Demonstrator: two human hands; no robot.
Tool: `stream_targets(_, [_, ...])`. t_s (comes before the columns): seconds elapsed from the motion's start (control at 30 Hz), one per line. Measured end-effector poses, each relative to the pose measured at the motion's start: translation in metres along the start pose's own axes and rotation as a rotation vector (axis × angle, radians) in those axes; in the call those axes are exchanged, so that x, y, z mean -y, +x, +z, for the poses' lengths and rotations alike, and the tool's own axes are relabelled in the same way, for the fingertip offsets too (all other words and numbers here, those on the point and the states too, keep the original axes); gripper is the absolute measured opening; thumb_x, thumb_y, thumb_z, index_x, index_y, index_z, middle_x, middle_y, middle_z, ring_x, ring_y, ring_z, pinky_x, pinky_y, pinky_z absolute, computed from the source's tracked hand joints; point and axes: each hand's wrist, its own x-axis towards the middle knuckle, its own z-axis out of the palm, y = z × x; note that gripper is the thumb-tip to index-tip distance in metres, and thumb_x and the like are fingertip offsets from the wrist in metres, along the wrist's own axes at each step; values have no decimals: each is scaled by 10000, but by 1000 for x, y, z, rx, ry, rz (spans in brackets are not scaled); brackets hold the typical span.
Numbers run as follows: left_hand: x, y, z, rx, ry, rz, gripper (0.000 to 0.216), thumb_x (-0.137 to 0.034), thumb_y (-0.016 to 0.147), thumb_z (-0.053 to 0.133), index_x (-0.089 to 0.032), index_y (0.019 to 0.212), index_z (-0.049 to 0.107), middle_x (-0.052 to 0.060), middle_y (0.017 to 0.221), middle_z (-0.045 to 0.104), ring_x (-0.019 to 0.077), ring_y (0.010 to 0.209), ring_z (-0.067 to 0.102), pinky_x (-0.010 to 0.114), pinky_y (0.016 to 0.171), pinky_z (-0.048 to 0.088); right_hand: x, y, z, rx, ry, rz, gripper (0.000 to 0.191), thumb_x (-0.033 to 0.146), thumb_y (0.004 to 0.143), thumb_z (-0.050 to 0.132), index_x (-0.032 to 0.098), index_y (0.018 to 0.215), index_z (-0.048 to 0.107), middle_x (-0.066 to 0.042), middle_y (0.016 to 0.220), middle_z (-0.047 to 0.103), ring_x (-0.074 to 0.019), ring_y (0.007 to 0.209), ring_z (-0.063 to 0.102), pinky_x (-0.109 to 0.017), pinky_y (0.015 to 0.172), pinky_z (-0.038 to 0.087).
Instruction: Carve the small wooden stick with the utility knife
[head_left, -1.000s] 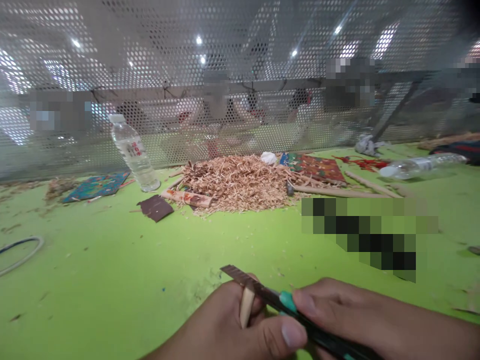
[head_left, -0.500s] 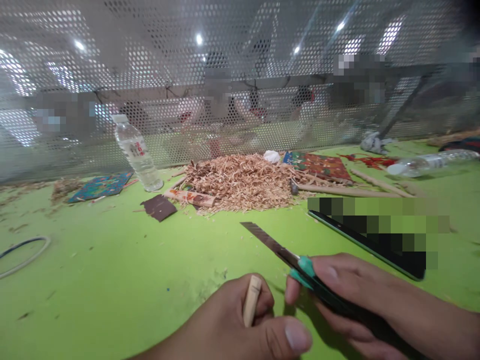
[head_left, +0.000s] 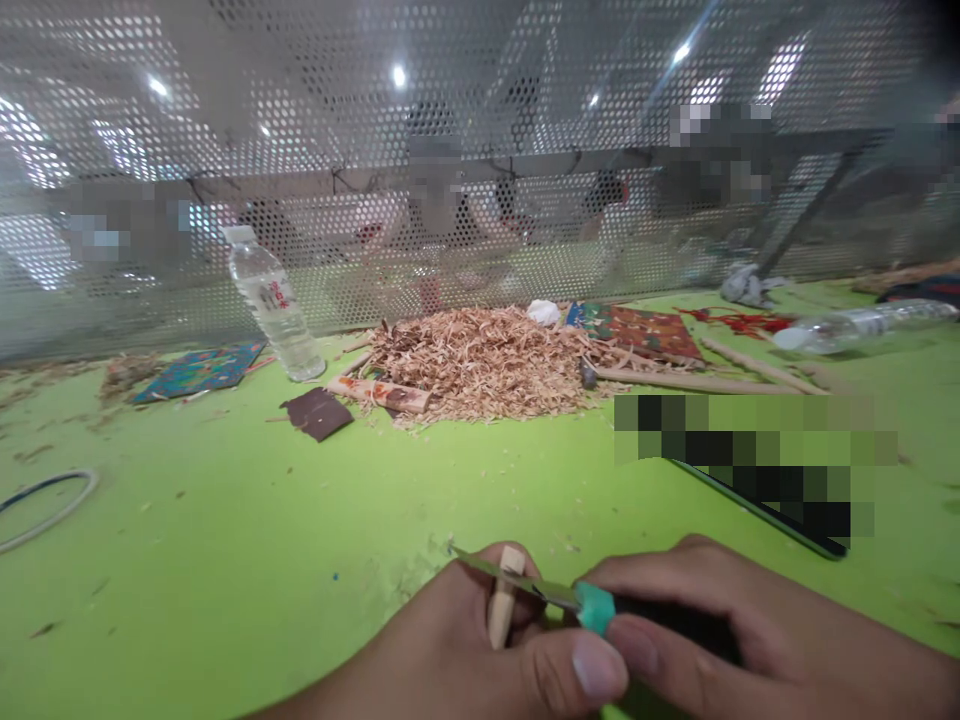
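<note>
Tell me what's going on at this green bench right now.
A person grips a short wooden stick upright in the left hand. The right hand holds a utility knife with a teal-tipped handle, and its blade lies across the stick's upper end. On the green table beyond the hands are a pile of wood shavings and a standing water bottle.

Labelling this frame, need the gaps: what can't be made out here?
Head view:
Stick: lower end hidden in left hand.
Knife: handle mostly covered by right hand.
Black slab: mostly under a pixelated patch.
Bottle label: too small to read.
People behind mesh: blurred, pixelated.
</note>
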Motion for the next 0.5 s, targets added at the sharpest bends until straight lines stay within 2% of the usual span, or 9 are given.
stream_targets(0.07, [2,1,-1,-18,26,-42,603,-603,725,966,-231,785,496,-78,692,382,114,656,276,284,591,189,-2,0,1,41,59,35,720,846,984,467,244,873,846,-48,762,741,-244,735,652,-287,595,457])
stream_targets(0.13, [5,2,-1,-52,56,-65,632,-637,693,971,-232,774,492,-81,677,361,114,644,264,292,581,169,-3,-1,2,83,125,94,794,910,957,430,220,839,805,-21,686,636,-200,670,570,-276,576,420])
stream_targets(0.23, [9,3,-2,-44,46,8,594,-633,734,950,-226,777,521,-74,692,376,114,643,265,284,575,181,-1,-3,2,105,241,168,768,920,936,481,211,864,766,49,584,493,-140,543,472,-246,511,394])
stream_targets(0.33, [11,5,-2,-27,-13,48,563,-587,743,964,-222,771,537,-63,721,419,112,655,295,260,593,227,4,-2,-1,96,348,207,722,906,920,547,215,911,757,66,544,499,-130,478,489,-223,447,399])
stream_targets(0.5, [10,8,2,7,-73,-4,551,-548,703,996,-225,777,555,-47,728,477,118,659,371,249,598,255,8,3,-8,121,504,299,698,885,946,529,222,903,742,74,504,508,-116,379,481,-200,361,365])
